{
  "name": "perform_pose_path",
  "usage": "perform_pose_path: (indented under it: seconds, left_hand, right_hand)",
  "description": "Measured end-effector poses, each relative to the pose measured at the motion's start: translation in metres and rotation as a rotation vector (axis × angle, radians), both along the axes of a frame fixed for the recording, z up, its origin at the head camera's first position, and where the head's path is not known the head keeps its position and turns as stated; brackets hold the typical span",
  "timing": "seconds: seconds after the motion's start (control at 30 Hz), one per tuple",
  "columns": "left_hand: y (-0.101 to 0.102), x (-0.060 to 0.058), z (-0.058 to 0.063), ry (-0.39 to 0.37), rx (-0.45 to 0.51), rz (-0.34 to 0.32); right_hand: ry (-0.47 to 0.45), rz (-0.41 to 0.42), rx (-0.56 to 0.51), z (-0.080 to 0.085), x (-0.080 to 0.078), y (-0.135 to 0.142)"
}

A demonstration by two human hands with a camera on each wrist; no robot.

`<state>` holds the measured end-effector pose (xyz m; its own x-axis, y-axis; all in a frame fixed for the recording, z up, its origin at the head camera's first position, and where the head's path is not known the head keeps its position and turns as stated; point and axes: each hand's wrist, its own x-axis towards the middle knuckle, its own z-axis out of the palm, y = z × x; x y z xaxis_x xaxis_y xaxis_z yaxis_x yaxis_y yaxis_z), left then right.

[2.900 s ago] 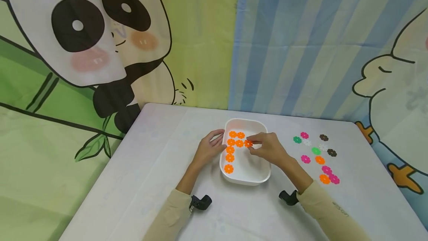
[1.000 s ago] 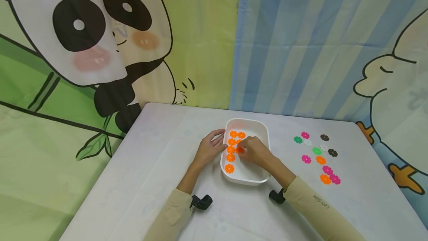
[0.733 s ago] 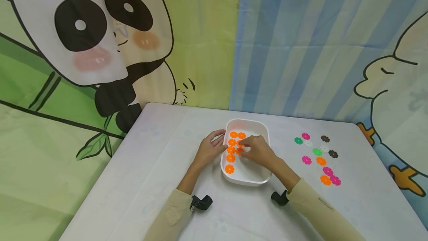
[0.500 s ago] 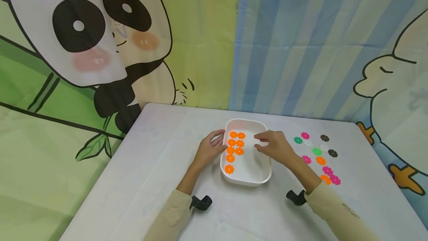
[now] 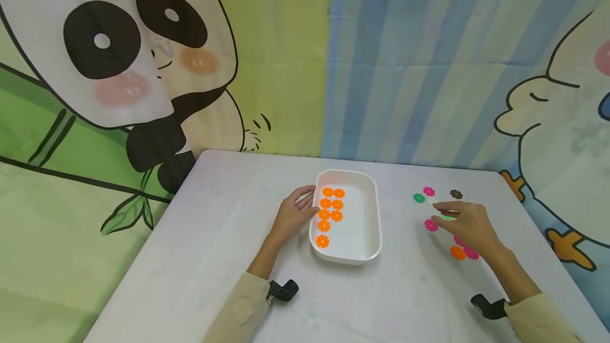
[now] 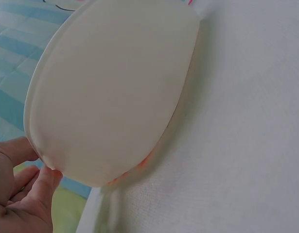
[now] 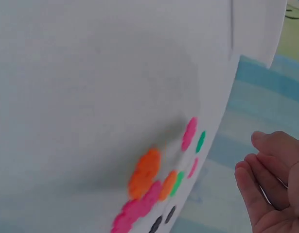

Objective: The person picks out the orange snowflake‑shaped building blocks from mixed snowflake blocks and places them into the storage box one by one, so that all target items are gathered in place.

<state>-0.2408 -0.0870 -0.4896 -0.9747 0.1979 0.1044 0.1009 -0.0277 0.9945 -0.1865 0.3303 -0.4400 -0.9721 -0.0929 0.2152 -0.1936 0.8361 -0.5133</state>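
My left hand (image 5: 292, 217) pinches the left rim of a white plastic tray (image 5: 358, 221), its thumb and fingers at the edge in the left wrist view too. Inside the tray, several orange flower-shaped discs (image 5: 337, 204) lie in two columns along the left side. Over on the right, my right hand (image 5: 469, 225) hovers above loose flower discs with thumb and fingers apart, holding nothing. Near its fingertips lies a pink disc (image 5: 431, 225); a green disc (image 5: 419, 198) is farther back. The hand covers part of the group.
Other loose discs surround the right hand: a brown disc (image 5: 456, 193), another pink disc (image 5: 429, 191) and an orange disc (image 5: 458, 252) touching pink ones. All lie on a white-covered table (image 5: 400, 290). A printed cloth backdrop (image 5: 286, 68) hangs behind the far edge.
My right hand set an orange disc in the tray's second column, let go and moved right to the loose discs. The left hand kept its place at the rim.
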Motion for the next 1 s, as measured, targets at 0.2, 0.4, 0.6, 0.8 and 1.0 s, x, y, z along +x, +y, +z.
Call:
perform_pose_path:
  seconds: [0.2, 0.4, 0.6, 0.8, 1.0]
  left_hand:
    - [-0.003, 0.000, -0.001, -0.002, 0.020, 0.003]
    - [-0.003, 0.001, 0.000, 0.002, 0.017, -0.008]
    - [-0.002, 0.002, 0.000, 0.001, 0.019, -0.016]
    - [-0.002, 0.001, 0.001, 0.000, 0.045, -0.032]
    - [-0.003, 0.001, 0.002, 0.002, 0.070, -0.063]
  right_hand:
    - [-0.124, -0.080, 0.025, -0.024, 0.004, 0.038]
    - [-0.170, -0.102, 0.038, -0.044, 0.004, 0.056]
    - [-0.171, -0.117, 0.040, -0.048, 0.004, 0.059]
    - [-0.161, -0.098, 0.060, -0.048, 0.003, 0.060]
    - [-0.152, -0.082, 0.072, -0.049, 0.002, 0.060]
